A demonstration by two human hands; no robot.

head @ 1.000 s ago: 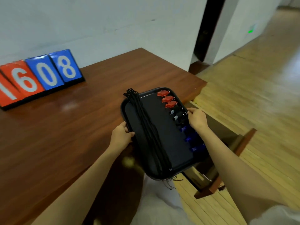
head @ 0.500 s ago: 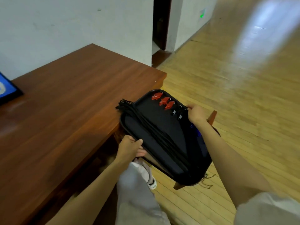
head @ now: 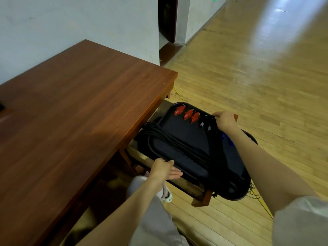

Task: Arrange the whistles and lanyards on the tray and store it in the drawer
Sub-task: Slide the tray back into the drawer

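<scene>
A black tray [head: 179, 126] sits low over the open wooden drawer [head: 186, 185] beside the table. My left hand [head: 164, 168] grips its near-left rim. Over on the far-right rim is my right hand [head: 224, 120]. Three red whistles [head: 189, 114] lie in a row along the far edge, with two black whistles [head: 205, 124] beside them. A blue whistle [head: 226, 137] shows partly behind my right forearm. A bundle of black lanyards [head: 181, 148] runs lengthwise across the tray, its ends hanging past the near rim.
The brown wooden table [head: 74, 110] fills the left side, its edge right above the drawer. A yellow cable [head: 179, 95] runs along the wooden floor [head: 248, 77]. A dark doorway [head: 167, 18] is at the far wall. A white shoe [head: 166, 195] shows under the drawer.
The tray has left the tabletop, going down and to the right over the open drawer. Both hands kept hold of its rims. My view swung right, away from the scoreboard.
</scene>
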